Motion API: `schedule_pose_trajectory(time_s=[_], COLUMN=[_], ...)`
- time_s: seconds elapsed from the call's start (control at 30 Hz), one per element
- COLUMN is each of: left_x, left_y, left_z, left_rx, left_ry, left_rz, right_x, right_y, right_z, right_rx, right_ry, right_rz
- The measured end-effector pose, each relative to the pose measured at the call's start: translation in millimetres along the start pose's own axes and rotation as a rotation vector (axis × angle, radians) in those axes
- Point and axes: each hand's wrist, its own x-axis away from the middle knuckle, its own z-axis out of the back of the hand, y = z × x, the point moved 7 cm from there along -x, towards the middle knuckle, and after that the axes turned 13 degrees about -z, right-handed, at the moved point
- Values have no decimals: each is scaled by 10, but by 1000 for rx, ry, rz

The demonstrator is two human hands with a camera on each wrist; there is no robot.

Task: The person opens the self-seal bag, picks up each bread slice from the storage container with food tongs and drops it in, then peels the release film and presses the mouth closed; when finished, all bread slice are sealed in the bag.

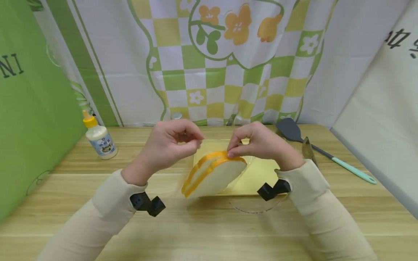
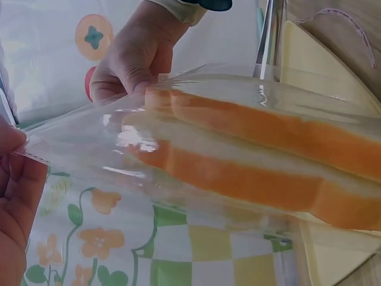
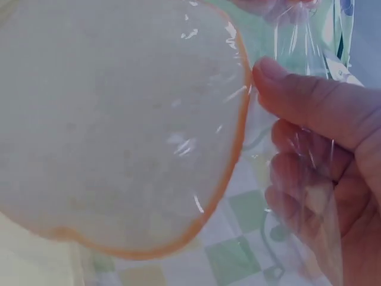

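Two slices of white bread with orange-brown crust [image 1: 215, 177] hang tilted inside a clear plastic bag [image 2: 95, 143], over a pale yellow tray [image 1: 264, 177]. My left hand [image 1: 173, 145] pinches the loose edge of the bag, apart from the bread [image 2: 226, 185]. With thumb and fingers, my right hand [image 1: 258, 145] pinches the bag close to the top crust. Seen from the right wrist, wrinkled film runs across the right hand's [image 3: 333, 155] curled fingers, and the face of one slice [image 3: 119, 131] shows through the plastic.
At the left stands a squeeze bottle with a yellow cap [image 1: 102, 141]. A dark spatula with a mint handle [image 1: 326, 152] lies at the right, beside a brownish utensil [image 1: 307, 149] partly behind the right wrist. A printed curtain [image 1: 202, 76] hangs behind the wooden table [image 1: 156, 232].
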Motion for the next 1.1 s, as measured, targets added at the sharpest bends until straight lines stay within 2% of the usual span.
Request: schedule_pose_trajectory(time_s=[0.17, 0.33, 0.6, 0.8, 0.93, 1.03, 1.1], left_x=[33, 92, 200, 306, 400, 460, 490], left_y=[-23, -59, -90, -104, -139, -160, -165], left_z=[23, 110, 233, 259, 285, 303, 318], left_rx=[-10, -22, -22, -20, -13, 11, 35], left_ry=[11, 46, 92, 106, 140, 172, 191], left_rz=[9, 49, 54, 48, 58, 59, 55], right_x=[41, 109, 284, 359, 372, 384, 395], right_y=[118, 245, 399, 435, 456, 472, 483], right_z=[-13, 5, 98, 114, 121, 127, 124], right_rx=[23, 83, 83, 53, 23, -42, -132], right_ry=[-13, -3, 81, 122, 153, 178, 190], right_rz=[-33, -51, -31, 15, 22, 33, 45])
